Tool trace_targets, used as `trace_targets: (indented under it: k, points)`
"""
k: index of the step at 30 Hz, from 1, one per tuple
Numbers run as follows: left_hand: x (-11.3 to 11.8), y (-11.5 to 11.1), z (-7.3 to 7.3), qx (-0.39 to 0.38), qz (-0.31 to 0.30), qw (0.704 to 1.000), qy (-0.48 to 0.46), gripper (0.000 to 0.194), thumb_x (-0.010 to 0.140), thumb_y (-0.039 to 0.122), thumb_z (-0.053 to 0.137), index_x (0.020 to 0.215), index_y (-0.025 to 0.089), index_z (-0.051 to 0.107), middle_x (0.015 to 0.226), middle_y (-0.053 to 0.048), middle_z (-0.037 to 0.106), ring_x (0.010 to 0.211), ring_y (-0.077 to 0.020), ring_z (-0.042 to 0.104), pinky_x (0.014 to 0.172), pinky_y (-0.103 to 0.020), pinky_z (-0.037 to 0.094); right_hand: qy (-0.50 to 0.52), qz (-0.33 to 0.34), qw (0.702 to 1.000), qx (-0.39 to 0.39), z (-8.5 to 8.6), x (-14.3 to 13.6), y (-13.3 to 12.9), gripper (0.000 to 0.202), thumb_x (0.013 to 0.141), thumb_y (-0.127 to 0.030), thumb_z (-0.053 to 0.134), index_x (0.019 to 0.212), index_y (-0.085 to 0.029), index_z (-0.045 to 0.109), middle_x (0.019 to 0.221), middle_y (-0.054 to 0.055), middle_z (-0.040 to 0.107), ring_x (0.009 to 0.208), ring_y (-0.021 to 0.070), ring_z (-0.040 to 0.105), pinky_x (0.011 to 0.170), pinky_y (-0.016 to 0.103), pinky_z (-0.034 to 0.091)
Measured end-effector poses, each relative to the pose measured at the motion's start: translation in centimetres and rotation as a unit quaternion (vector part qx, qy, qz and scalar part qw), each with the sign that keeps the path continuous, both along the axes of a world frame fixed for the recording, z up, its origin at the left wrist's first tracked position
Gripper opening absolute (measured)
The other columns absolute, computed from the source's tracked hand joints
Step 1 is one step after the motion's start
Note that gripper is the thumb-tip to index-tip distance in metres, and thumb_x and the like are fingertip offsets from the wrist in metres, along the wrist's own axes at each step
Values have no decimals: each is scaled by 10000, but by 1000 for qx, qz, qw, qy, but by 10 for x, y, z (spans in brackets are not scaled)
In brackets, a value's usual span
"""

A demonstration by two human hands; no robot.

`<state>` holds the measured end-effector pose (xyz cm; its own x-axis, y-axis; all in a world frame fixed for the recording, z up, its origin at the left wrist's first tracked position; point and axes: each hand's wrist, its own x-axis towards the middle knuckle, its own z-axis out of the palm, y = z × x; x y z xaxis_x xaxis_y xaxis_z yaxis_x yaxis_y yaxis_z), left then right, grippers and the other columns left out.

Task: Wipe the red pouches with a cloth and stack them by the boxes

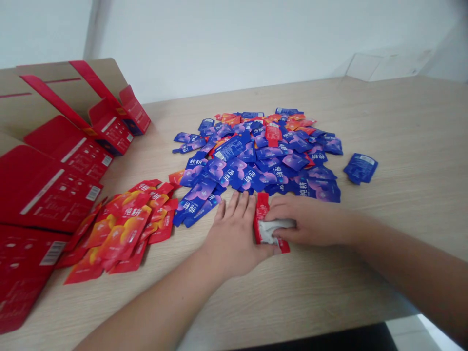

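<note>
A red packet (262, 207) lies on the table below the heap of blue packets (230, 168). My left hand (234, 234) is spread flat on the table, its thumb resting on the packet's lower end. With its fingers curled, my right hand (300, 219) grips a pale grey-white object (268, 230) against the red packet; what this object is cannot be made out. Left of my left hand lies a pile of red-orange packets (124, 229). Some red and orange packets are mixed into the blue heap.
Open red boxes (62, 185) stand along the left side. A single blue packet (361, 168) lies apart to the right of the heap. At the back right, a white, flat-sided item (387, 66) rests against the wall. The table's front edge runs near the bottom.
</note>
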<state>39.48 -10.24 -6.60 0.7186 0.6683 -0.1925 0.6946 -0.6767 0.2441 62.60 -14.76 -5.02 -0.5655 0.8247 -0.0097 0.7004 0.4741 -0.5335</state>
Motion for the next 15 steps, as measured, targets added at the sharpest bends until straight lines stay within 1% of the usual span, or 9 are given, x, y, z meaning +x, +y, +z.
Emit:
trace_targets:
  k: [2,5,7,9,12,15]
  points:
    - [1,1,2,-6,-4,1000,3,1310,832,977,546,1750,119,180,1810,-166,97,1686,-409,26,1349,-680,57,-15,-53,998,16,-5,-3,3,170,994,-276,676,1140,-223,746,1185,95,731,1081,270,690,956,423,535]
    - [2,2,3,-4,-7,1000,13,1283,844,905,619,1748,108,180,1806,-174,79,1688,-397,25,1351,-672,53,-26,-121,991,45,-16,-3,12,181,1020,-315,638,1130,-206,732,1170,105,717,1047,267,694,937,416,554]
    - [2,2,2,-2,-7,1000,17,1291,843,892,627,1749,97,165,1804,-178,64,1688,-394,15,1351,-669,50,-36,-156,985,71,-23,-2,20,214,1033,-326,616,1183,-212,718,1194,108,715,1066,273,695,948,423,559]
    - [1,3,2,-3,-8,1000,20,1325,830,924,604,1750,88,144,1802,-182,54,1688,-396,1,1349,-670,41,-55,-183,977,98,-29,0,27,247,1038,-331,606,1230,-214,708,1214,119,716,1092,289,695,954,439,566]
    - [0,4,0,-2,-14,1000,23,1363,806,965,579,1752,90,132,1803,-181,46,1688,-398,0,1351,-661,33,-66,-201,969,131,-36,2,32,286,1048,-348,593,1271,-207,703,1237,135,721,1140,310,690,967,460,574]
    - [-1,4,-1,2,-23,999,26,1364,807,965,578,1751,90,129,1803,-183,41,1688,-396,13,1355,-651,35,-28,-230,959,166,-31,4,26,316,1036,-357,613,1303,-212,698,1262,135,727,1161,311,691,984,466,572]
